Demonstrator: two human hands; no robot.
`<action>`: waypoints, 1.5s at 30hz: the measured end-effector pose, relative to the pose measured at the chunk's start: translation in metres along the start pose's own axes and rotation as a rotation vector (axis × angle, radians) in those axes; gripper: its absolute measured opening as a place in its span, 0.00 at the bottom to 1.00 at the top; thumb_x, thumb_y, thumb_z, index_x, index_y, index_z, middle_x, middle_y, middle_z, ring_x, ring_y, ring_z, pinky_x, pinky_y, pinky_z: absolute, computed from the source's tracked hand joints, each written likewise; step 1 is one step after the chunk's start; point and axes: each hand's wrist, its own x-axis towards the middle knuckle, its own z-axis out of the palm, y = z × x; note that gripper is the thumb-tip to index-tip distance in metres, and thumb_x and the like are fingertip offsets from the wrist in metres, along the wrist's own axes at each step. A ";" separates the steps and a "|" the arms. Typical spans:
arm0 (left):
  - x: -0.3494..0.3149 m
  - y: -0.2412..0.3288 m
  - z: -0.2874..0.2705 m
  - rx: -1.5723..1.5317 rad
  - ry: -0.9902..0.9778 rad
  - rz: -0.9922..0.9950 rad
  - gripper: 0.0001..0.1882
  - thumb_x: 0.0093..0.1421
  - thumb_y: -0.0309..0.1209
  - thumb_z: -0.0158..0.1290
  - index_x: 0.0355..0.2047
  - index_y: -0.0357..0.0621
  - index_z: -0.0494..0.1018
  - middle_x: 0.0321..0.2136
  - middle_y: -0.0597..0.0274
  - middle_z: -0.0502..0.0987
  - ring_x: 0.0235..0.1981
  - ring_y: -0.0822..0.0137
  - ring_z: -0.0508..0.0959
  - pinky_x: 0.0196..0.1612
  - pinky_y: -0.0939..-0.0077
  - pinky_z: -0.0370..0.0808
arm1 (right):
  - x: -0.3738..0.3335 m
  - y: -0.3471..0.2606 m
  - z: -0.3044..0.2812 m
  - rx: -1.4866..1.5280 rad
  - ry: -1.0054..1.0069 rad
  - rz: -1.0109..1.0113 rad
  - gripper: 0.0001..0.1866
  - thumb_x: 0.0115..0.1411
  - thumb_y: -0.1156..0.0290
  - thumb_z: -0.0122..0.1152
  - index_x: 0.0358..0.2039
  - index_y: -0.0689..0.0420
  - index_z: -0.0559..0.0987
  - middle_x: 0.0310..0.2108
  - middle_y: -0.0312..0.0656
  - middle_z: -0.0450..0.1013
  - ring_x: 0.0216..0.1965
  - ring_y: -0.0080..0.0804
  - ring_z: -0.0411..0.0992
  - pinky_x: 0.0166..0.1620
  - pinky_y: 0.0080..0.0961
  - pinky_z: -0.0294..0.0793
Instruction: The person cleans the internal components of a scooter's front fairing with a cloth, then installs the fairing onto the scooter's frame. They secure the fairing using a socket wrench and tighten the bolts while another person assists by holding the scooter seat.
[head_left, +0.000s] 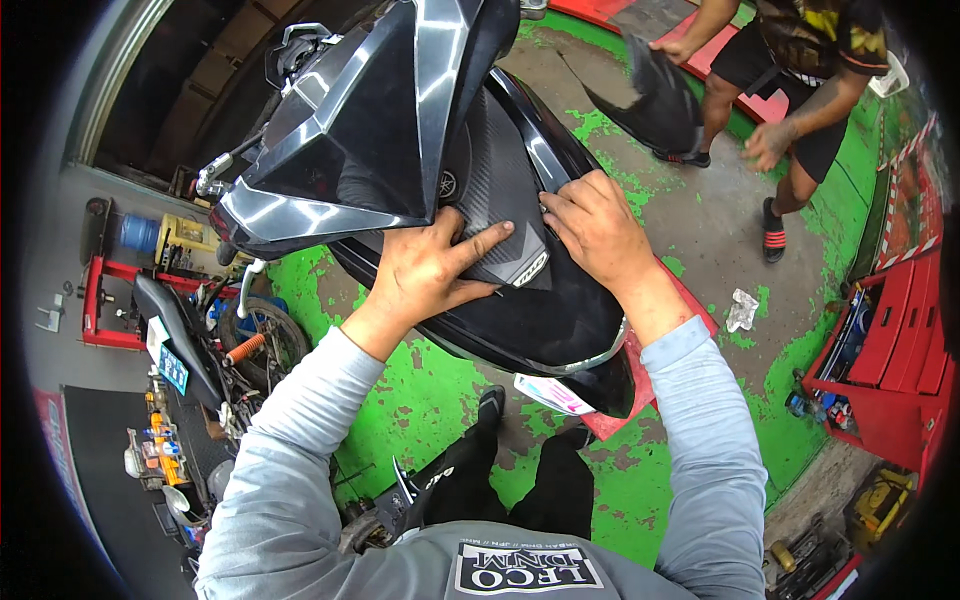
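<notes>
Before me stands a motor scooter with glossy black bodywork (520, 330). A dark carbon-textured panel (490, 150) runs down its middle to a small white-edged badge (530, 268). My left hand (425, 265) rests on this panel's left side, thumb and forefinger spread, some fingertips hidden under the overhanging faceted black-and-silver cover (370, 150). At the panel's right edge, my right hand (598, 225) has its fingers bent and pressed together. A tiny dark thing may be at those fingertips, too small to name.
At the upper right a person (800, 90) holds a curved black panel (655, 105) in one hand. A red tool cabinet (900, 330) stands at right. Another motorcycle (190, 340) is at left. Crumpled white paper (742, 310) lies on the worn green floor (640, 470).
</notes>
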 end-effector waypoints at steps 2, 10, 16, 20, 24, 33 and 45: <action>-0.002 0.002 0.000 0.006 -0.013 -0.011 0.43 0.36 0.47 0.73 0.58 0.73 0.76 0.33 0.65 0.70 0.32 0.61 0.76 0.40 0.59 0.71 | -0.005 0.000 -0.002 0.030 -0.019 0.011 0.15 0.52 0.72 0.70 0.42 0.59 0.84 0.35 0.37 0.73 0.43 0.38 0.70 0.49 0.35 0.72; -0.001 0.005 -0.011 0.024 0.041 0.016 0.44 0.37 0.45 0.73 0.60 0.72 0.75 0.35 0.63 0.71 0.34 0.60 0.78 0.40 0.58 0.72 | -0.036 -0.036 -0.014 0.101 0.086 0.367 0.34 0.54 0.74 0.70 0.62 0.61 0.72 0.50 0.50 0.71 0.53 0.52 0.67 0.59 0.42 0.68; -0.003 0.011 -0.017 -0.046 0.068 -0.021 0.44 0.35 0.41 0.74 0.59 0.67 0.76 0.37 0.61 0.73 0.36 0.57 0.79 0.41 0.59 0.71 | -0.208 -0.108 -0.059 0.091 0.274 1.009 0.32 0.60 0.76 0.67 0.64 0.58 0.70 0.55 0.49 0.70 0.58 0.43 0.72 0.60 0.35 0.72; -0.007 0.016 -0.014 -0.041 0.142 -0.059 0.45 0.33 0.39 0.75 0.58 0.68 0.77 0.38 0.61 0.71 0.40 0.55 0.76 0.43 0.55 0.69 | -0.367 -0.203 -0.137 -0.236 0.191 1.374 0.30 0.60 0.70 0.69 0.62 0.59 0.71 0.51 0.49 0.73 0.53 0.44 0.74 0.56 0.37 0.75; -0.005 0.021 -0.012 -0.055 0.080 -0.117 0.48 0.35 0.38 0.74 0.62 0.73 0.73 0.50 0.54 0.74 0.48 0.50 0.76 0.53 0.47 0.68 | -0.491 -0.341 -0.213 -0.602 0.290 1.745 0.31 0.59 0.66 0.69 0.61 0.61 0.72 0.50 0.52 0.74 0.48 0.47 0.75 0.53 0.40 0.75; -0.012 0.014 0.007 -0.055 0.098 -0.090 0.51 0.34 0.38 0.73 0.64 0.71 0.70 0.60 0.43 0.69 0.52 0.42 0.74 0.57 0.39 0.64 | -0.570 -0.480 -0.217 -0.884 0.602 2.246 0.32 0.57 0.60 0.69 0.59 0.62 0.74 0.48 0.54 0.76 0.52 0.51 0.72 0.56 0.43 0.72; 0.017 0.056 -0.046 0.040 -0.014 -0.011 0.44 0.45 0.54 0.69 0.65 0.71 0.71 0.57 0.33 0.72 0.44 0.37 0.79 0.43 0.48 0.76 | -0.542 -0.172 -0.503 -1.187 0.639 1.475 0.25 0.60 0.69 0.66 0.58 0.59 0.74 0.50 0.52 0.72 0.55 0.51 0.68 0.60 0.44 0.68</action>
